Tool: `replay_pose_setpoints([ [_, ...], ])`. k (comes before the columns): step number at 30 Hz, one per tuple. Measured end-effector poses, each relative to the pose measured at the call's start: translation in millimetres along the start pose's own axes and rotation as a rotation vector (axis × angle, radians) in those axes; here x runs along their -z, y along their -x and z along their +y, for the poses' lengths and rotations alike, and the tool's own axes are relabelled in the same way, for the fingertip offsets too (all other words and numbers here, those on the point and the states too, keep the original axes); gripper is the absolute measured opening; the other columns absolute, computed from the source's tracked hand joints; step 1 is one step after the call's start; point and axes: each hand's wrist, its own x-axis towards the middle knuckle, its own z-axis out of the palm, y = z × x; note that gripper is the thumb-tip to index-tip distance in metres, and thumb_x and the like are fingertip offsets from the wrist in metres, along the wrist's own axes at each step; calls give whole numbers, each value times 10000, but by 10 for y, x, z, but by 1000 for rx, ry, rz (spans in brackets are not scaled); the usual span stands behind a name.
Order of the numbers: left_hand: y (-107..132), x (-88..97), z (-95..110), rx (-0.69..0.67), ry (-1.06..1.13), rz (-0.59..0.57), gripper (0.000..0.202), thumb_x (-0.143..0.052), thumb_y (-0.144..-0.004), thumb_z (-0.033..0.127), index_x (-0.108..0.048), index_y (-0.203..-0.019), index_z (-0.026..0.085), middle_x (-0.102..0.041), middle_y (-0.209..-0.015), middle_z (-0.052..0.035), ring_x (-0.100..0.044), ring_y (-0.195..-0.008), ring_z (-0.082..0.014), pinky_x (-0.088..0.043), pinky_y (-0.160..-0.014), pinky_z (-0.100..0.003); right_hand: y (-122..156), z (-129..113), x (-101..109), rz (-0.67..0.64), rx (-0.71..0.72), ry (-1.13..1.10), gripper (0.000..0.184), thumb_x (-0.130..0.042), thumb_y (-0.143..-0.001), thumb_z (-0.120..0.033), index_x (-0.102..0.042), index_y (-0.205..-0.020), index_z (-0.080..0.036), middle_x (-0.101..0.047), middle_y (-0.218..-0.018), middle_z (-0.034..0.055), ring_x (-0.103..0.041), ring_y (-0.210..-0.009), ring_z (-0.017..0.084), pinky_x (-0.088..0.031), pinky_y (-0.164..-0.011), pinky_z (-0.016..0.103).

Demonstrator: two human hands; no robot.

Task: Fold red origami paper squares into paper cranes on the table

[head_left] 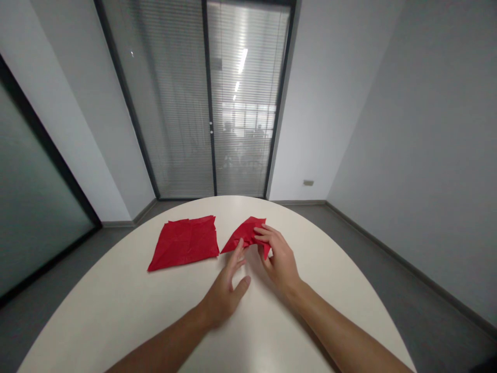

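Observation:
A folded red paper (244, 232) lies near the far middle of the white round table (116, 311). My right hand (278, 259) pinches its right corner, fingers curled on the paper. Beside it my left hand (227, 287) lies with fingers stretched out, the fingertips pressing on the paper's lower left edge. A stack of flat red paper sheets (184, 242) rests on the table just left of the folded piece, untouched.
The table's curved far edge runs just behind the papers. Beyond it stand grey walls, a glass door with blinds (209, 103) and a dark glass panel (31, 207) at the left. Grey floor surrounds the table.

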Motion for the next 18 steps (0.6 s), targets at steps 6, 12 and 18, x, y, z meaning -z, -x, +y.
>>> replay_pose_setpoints([
  [6, -40, -11, 13, -54, -319, 171, 678, -514, -941, 237, -246, -1563, 262, -436, -1539, -116, -571, -1250, -256, -460, -1074, -446, -31, -37, 52, -7, 16, 64, 285, -542, -799, -77, -605, -1025, -239, -717, -1175, 69, -581, -1237, 258, -504, -986, 461],
  [12, -109, 72, -3, -123, -509, 409, 452, -568, -938, 304, -546, -1387, 254, -694, -1217, -86, -685, -968, -216, -565, -893, -372, -43, -79, 93, -16, 27, 98, 250, -585, -762, -111, -608, -976, -239, -747, -1055, 52, -623, -1172, 271, -500, -946, 443],
  [18, -149, 212, 63, -141, -514, 486, 351, -540, -963, 309, -654, -1292, 262, -742, -1145, -74, -706, -954, -202, -574, -825, -308, -105, -164, 163, -40, 183, 155, 259, -563, -796, -118, -590, -1026, -233, -749, -1082, 57, -634, -1178, 266, -481, -966, 435],
])
